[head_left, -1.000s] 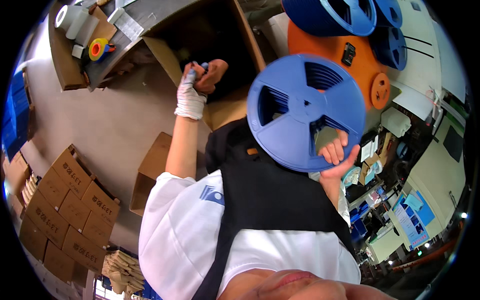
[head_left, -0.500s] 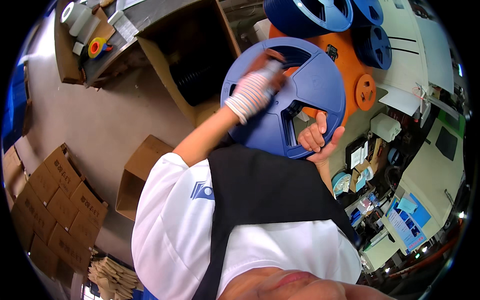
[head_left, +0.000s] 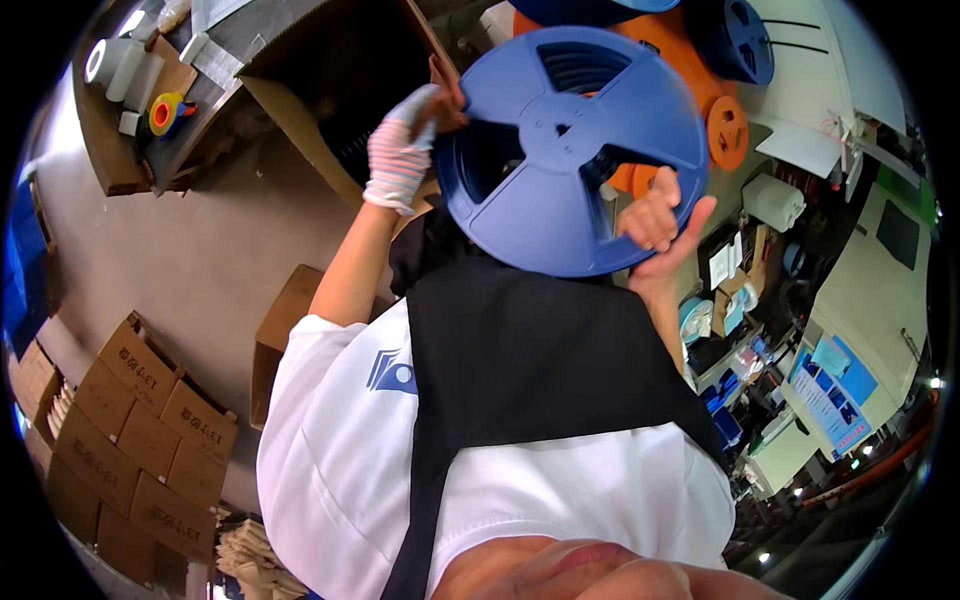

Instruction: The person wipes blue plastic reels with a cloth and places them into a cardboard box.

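A stack of blue plastic reels (head_left: 560, 130) is held up in front of my chest, its broad round face towards me. Layered dark blue edges show through the cut-out openings. My right hand (head_left: 655, 225), bare, grips the lower right rim, fingers hooked through an opening and thumb outside. At the left rim is my left hand (head_left: 405, 145), in a striped glove with bare fingertips. Its fingers curl against the edge; part of their grip is hidden.
An open cardboard box (head_left: 300, 110) with dark ribbed things inside stands behind my left hand. Beyond the reels are an orange surface (head_left: 690, 75) and another blue reel (head_left: 735, 45). Stacked cartons (head_left: 150, 440) stand at the lower left, and a tape roll (head_left: 165, 115) lies on a bench.
My left hand has moved from the middle of the reel face out to its left rim. The reels have turned and shifted slightly up. My right hand keeps its grip.
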`<state>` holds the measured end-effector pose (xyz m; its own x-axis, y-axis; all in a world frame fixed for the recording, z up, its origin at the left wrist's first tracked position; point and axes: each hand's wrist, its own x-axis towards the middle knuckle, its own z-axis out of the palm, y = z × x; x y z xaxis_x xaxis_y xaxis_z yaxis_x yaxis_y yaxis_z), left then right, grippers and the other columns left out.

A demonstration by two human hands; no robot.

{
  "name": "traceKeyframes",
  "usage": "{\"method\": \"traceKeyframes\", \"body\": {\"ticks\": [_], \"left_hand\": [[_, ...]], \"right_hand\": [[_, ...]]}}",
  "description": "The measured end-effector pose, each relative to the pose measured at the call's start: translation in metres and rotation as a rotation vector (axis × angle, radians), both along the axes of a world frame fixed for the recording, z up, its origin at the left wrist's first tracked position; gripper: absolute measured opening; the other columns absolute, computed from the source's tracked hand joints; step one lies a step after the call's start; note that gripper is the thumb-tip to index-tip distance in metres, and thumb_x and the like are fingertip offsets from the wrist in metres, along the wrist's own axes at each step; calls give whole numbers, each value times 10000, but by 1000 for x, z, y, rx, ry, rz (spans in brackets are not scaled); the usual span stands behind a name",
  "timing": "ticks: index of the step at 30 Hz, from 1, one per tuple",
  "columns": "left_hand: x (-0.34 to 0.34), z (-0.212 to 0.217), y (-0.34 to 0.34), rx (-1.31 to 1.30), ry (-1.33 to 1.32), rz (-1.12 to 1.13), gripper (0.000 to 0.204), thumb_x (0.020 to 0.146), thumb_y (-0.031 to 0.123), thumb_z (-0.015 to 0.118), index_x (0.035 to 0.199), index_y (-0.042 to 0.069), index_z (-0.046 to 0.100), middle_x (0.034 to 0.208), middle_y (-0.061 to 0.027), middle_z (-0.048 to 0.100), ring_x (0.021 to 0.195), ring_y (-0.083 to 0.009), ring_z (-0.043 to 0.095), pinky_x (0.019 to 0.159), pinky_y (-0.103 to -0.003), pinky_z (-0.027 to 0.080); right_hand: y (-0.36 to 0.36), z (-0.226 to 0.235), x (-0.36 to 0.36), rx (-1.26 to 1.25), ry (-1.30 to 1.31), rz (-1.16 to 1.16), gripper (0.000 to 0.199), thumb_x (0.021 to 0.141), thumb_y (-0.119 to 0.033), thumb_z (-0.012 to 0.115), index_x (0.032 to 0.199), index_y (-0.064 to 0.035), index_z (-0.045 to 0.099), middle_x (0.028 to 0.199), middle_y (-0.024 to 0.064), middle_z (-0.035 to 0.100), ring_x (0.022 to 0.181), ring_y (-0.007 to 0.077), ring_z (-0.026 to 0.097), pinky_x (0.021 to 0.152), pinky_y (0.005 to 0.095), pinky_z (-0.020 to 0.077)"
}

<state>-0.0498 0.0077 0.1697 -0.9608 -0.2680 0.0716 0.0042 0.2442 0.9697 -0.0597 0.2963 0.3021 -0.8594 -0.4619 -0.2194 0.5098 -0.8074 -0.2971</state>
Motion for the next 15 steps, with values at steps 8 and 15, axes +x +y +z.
{"method": "traceKeyframes", "body": {"ticks": [8, 15], "left_hand": [[30, 61, -9, -676, -8, -852, 708, 671, 172, 680, 1318, 93, 404, 1243, -113, 526, 920, -305, 590, 737, -377, 513], [47, 37, -14, -503, 122, -811, 426, 738, 92, 572, 1161, 81, 523, 1102, -79, 592, 909, -258, 608, 774, -343, 505]], "right_hand": [[-11, 6, -31, -121, -8, 27, 364, 854, -350, 631, 879, -75, 395, 533, -47, 365, 427, 45, 370, 470, 200, 310], [-37, 38, -49, 626, -5, 39, 708, 887, -503, 489, 1321, 37, 345, 996, 157, 605, 743, 192, 580, 664, 278, 468]]}}
